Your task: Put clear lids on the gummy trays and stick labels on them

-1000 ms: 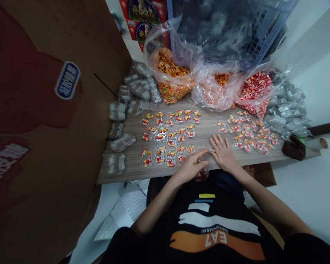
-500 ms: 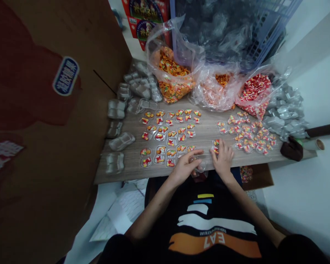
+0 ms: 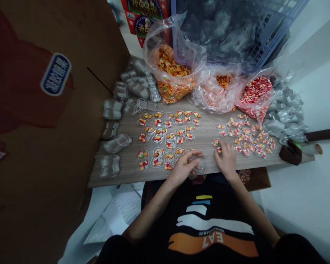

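Note:
My left hand [image 3: 184, 165] is at the table's front edge, thumb and fingers closed around an empty clear plastic shell [image 3: 200, 164]. Just to the right, my right hand [image 3: 227, 160] has its thumb and fingertips on the lower end of a clear two-part candy pack [image 3: 215, 142]. Red and orange pieces show in that pack, and the fingers partly cover it. Left of my left hand, filled clear trays [image 3: 158, 157] lie in rows, with orange pieces in one half and red-and-white ones in the other. A cluster of similar filled packs [image 3: 247, 135] lies beyond my right hand.
Along the back stand a bag of orange candies [image 3: 172, 84], a crumpled pink bag [image 3: 213, 91] and a bag of red-and-white candies [image 3: 255, 91]. Empty clear shells [image 3: 111, 165] line the left; more shells [image 3: 286, 113] are heaped right. A blue crate [image 3: 264, 51] and cardboard [image 3: 79, 121] border the table.
My right hand has shifted slightly right and its fingers have drawn back and curled, showing more of the pack's upper end. My left hand still holds the shell. The view has shifted slightly.

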`<action>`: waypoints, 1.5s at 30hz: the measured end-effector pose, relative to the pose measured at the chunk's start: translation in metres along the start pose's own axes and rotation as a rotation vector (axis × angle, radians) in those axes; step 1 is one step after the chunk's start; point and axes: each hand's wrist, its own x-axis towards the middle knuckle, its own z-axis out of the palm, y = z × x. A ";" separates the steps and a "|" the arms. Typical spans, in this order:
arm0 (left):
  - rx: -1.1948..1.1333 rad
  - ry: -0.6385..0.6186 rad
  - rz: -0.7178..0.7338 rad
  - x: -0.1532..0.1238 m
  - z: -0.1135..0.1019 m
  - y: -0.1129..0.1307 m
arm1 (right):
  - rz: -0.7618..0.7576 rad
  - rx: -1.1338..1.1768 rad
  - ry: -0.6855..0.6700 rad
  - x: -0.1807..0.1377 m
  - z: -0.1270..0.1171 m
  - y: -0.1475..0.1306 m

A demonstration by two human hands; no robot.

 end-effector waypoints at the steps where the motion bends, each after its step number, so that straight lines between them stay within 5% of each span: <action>1: 0.001 0.007 0.007 0.001 0.000 0.000 | 0.012 0.027 -0.001 0.000 0.000 0.001; 13: -0.016 -0.017 -0.015 -0.004 0.009 -0.006 | 0.267 0.399 -0.114 0.018 0.008 0.013; 16: -0.046 -0.007 -0.027 -0.008 0.007 -0.009 | 0.340 0.623 -0.085 0.045 0.008 0.026; 19: -0.061 -0.012 -0.065 -0.011 0.005 -0.010 | 0.368 0.596 0.011 0.083 0.005 0.039; 23: -0.035 -0.046 -0.097 -0.020 0.000 -0.013 | 0.236 0.244 0.098 0.110 -0.003 0.040; 28: -0.032 0.031 -0.135 -0.040 -0.023 -0.024 | 0.074 -0.019 0.154 0.085 -0.013 0.013; 36: -0.085 0.151 -0.148 -0.061 -0.042 -0.032 | -0.298 0.329 -0.388 0.015 -0.001 -0.064; 45: -0.146 0.156 -0.067 -0.052 -0.034 -0.030 | -0.429 0.191 -0.424 0.009 -0.003 -0.073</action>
